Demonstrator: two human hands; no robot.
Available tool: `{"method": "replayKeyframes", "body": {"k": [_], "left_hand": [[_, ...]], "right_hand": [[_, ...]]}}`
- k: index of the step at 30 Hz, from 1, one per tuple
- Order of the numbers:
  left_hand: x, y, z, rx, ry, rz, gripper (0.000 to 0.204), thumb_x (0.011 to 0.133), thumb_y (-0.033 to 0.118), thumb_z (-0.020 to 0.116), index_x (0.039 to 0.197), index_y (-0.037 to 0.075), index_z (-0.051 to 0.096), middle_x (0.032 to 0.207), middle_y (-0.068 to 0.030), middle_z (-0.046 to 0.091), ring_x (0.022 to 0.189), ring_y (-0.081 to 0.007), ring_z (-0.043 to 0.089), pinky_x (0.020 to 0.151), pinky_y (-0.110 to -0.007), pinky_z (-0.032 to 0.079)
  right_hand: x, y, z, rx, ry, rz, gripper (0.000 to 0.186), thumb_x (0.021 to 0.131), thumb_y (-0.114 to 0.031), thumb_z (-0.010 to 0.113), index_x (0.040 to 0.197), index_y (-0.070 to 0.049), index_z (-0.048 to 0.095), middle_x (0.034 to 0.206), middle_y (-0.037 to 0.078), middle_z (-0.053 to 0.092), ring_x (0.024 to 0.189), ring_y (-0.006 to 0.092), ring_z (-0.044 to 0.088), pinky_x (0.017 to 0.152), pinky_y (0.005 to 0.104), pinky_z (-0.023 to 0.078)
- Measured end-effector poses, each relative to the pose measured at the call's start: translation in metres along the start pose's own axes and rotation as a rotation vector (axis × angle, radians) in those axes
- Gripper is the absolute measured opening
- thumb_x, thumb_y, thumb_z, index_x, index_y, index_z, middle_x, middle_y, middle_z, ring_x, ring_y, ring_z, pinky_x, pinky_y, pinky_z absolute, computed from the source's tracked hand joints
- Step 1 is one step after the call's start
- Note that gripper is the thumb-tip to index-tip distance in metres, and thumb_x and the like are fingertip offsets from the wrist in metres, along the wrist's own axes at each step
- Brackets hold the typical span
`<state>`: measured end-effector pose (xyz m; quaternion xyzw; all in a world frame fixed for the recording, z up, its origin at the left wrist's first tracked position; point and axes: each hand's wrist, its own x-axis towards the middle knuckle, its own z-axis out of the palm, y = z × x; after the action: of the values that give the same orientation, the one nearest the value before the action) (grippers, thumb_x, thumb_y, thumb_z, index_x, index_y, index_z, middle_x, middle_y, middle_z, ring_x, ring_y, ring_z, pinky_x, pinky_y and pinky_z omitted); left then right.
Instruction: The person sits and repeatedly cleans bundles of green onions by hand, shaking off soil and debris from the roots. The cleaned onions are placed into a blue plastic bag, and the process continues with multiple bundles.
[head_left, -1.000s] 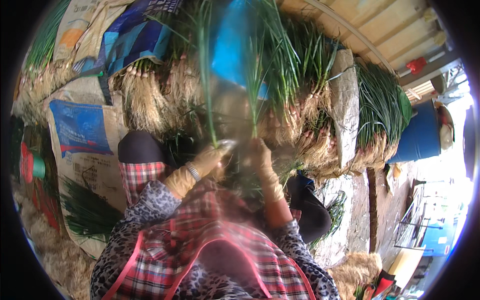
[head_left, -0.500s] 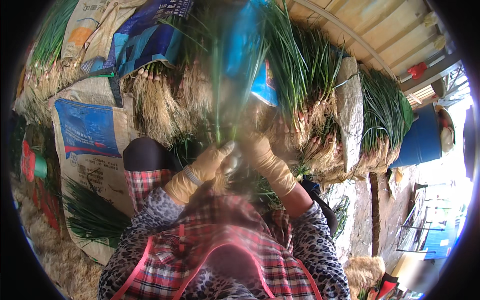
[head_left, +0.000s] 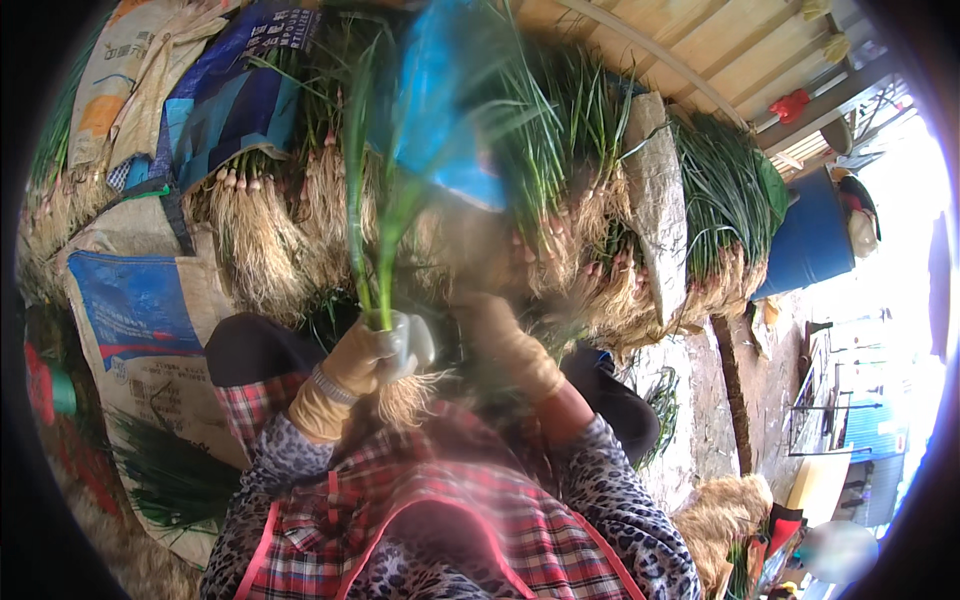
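Since the earlier frame, our left hand (head_left: 372, 358) sits lower and farther left, a wider gap parts it from our right hand (head_left: 495, 335), and the surroundings on the right have slid leftward with the view. Our left fingers (head_left: 402, 345) are clenched around green onions (head_left: 374, 285), left of the frame's middle; they rise toward the top of the frame, and their pale roots (head_left: 405, 402) hang below the hand, in front of our red plaid apron (head_left: 430, 475). Both hands wear tan gloves (head_left: 315, 410); a metal-looking band (head_left: 335, 385) circles the left wrist. Our right hand, near the centre, is blurred, so we cannot tell whether its fingers are released or grasping anything.

Just beyond the hands, root-fringed onion bundles (head_left: 540, 240) line the upper half, with a blue sheet (head_left: 430, 140) among them at top centre. We see a pale slab (head_left: 657, 210) standing among the bundles at upper right, and a blue drum (head_left: 808, 235) beyond it. At left lies a beige sack (head_left: 165, 390) with a blue panel (head_left: 135, 305), loose green leaves (head_left: 170, 475) on its lower part. Tan fibrous matter (head_left: 725, 515) lies heaped at lower right.
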<state>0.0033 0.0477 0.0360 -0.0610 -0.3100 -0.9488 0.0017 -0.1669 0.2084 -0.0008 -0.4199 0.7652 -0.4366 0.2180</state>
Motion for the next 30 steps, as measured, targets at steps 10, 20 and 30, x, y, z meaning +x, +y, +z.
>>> {"method": "replayKeyframes", "body": {"k": [10, 20, 30], "left_hand": [[0.020, -0.003, 0.007, 0.409, 0.412, -0.016, 0.067, 0.093, 0.059, 0.042, 0.083, -0.003, 0.063, 0.064, -0.0069, 0.059, 0.051, -0.0112, 0.052, 0.046, -0.022, 0.039], [0.153, 0.089, -0.107, 0.274, 0.715, 0.144, 0.041, 0.102, 0.030, 0.037, 0.139, 0.012, 0.038, 0.143, -0.0142, 0.042, 0.080, -0.0283, 0.065, 0.044, -0.025, 0.047], [0.086, 0.049, -0.017, 0.440, 0.458, -0.058, 0.045, 0.102, 0.035, 0.037, 0.132, 0.004, 0.048, 0.097, -0.0097, 0.068, 0.055, -0.0111, 0.059, 0.055, -0.026, 0.052]], "right_hand": [[0.065, 0.000, -0.071, 0.187, 0.632, -0.224, 0.016, 0.085, -0.005, 0.059, 0.099, -0.007, 0.066, 0.085, 0.004, 0.063, 0.064, 0.0103, 0.058, 0.051, 0.0261, 0.049], [0.079, 0.015, -0.113, -0.575, 0.362, -0.014, 0.018, 0.092, -0.013, 0.054, 0.105, -0.008, 0.065, 0.081, 0.003, 0.066, 0.061, 0.0100, 0.057, 0.053, 0.0214, 0.049], [0.062, 0.025, -0.117, -0.877, 0.283, -0.131, 0.009, 0.085, -0.014, 0.064, 0.088, -0.008, 0.071, 0.092, 0.010, 0.071, 0.074, 0.0187, 0.067, 0.064, 0.0283, 0.055]]}}
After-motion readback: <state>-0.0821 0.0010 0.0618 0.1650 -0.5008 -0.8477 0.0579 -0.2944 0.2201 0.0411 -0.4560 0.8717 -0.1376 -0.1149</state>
